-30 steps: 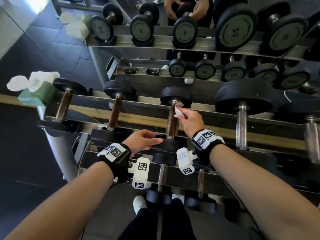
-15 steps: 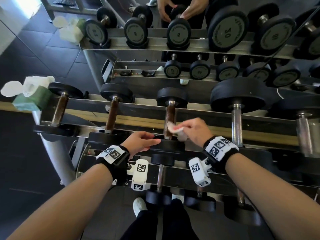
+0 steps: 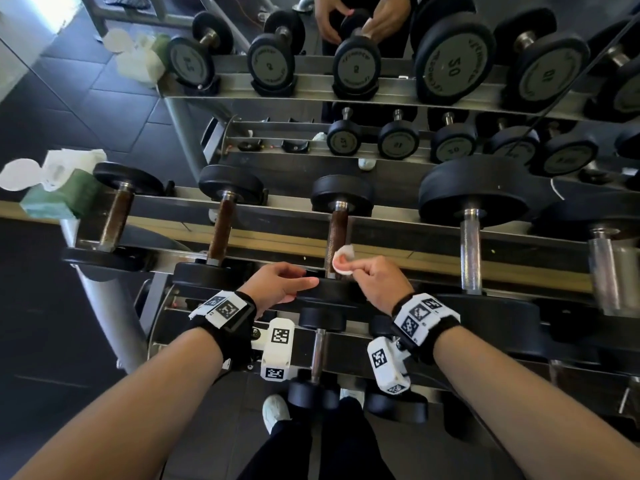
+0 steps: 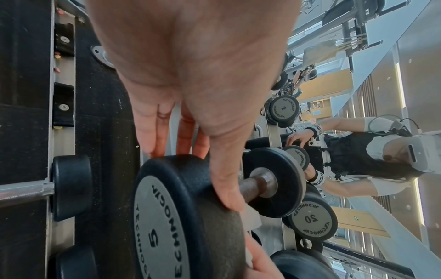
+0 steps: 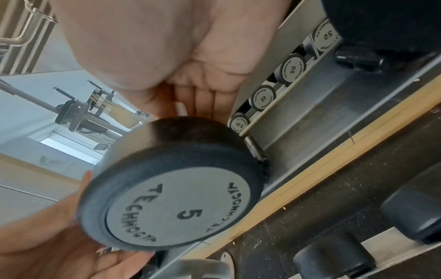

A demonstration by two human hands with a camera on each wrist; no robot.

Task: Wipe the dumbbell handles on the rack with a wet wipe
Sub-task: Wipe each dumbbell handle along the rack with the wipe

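Note:
In the head view, a 5-marked dumbbell lies front to back on the top rack tier, its brown handle (image 3: 338, 230) between black heads. My left hand (image 3: 294, 277) holds the near head (image 3: 332, 289), thumb laid along its rim. My right hand (image 3: 353, 268) pinches a small white wipe (image 3: 343, 259) against the handle's near end. The left wrist view has my left hand (image 4: 203, 160) over the near head (image 4: 167, 217), thumb on the rim, fingers behind it, and the handle (image 4: 250, 186) beyond. In the right wrist view a sliver of wipe (image 5: 180, 108) sits in my right hand's curled fingers, above the head (image 5: 176, 188).
Two more brown-handled dumbbells (image 3: 221, 230) (image 3: 116, 220) lie to the left and a larger chrome-handled one (image 3: 470, 251) to the right. A green wipe pack (image 3: 62, 195) sits at the rack's left end. Smaller dumbbells (image 3: 318, 348) fill the lower tier. A mirror behind repeats the rack.
My right hand has slid the wipe down the handle from its far end to its near end. My left hand has stayed on the near head.

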